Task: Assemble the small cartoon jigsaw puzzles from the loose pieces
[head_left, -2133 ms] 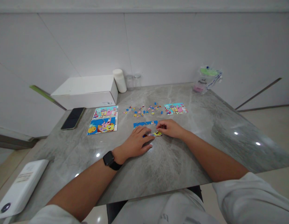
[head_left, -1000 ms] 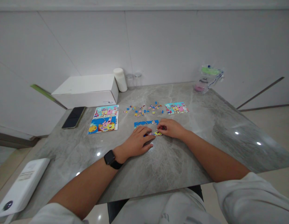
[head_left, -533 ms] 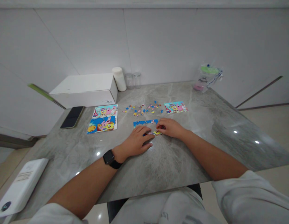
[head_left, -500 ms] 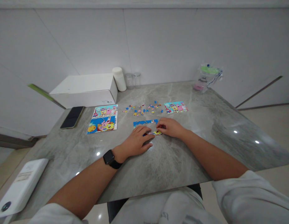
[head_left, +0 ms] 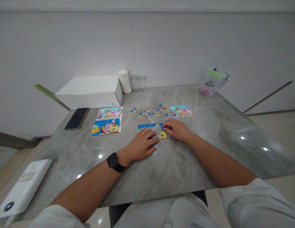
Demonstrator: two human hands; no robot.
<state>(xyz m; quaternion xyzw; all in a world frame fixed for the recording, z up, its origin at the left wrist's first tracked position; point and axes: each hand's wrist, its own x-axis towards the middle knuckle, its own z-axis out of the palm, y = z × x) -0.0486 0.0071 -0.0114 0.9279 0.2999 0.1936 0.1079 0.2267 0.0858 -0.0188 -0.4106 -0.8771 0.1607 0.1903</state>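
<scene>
A partly assembled jigsaw puzzle (head_left: 150,125) lies on the table in front of me, with a blue top strip and a yellow cartoon face at its lower right. Over its lower left part rests my left hand (head_left: 144,144), palm down, fingers apart, covering some of the pieces. At the puzzle's right edge my right hand (head_left: 177,129) pinches a small jigsaw piece, mostly hidden by the fingertips. Beyond the puzzle, several loose jigsaw pieces (head_left: 148,113) are scattered. A small picture card (head_left: 182,111) lies to their right, and a larger picture sheet (head_left: 107,121) to the left.
A phone (head_left: 76,118) lies left of the sheet, before a white box (head_left: 90,95). Next to the box stand a white bottle (head_left: 125,82) and two clear glasses (head_left: 138,83). A plastic bag (head_left: 213,82) sits back right; a white device (head_left: 23,186) is near left.
My right hand has shifted slightly up along the puzzle's right edge, exposing more of the yellow face. My left hand stays over the lower left part. The camera view has shifted a little.
</scene>
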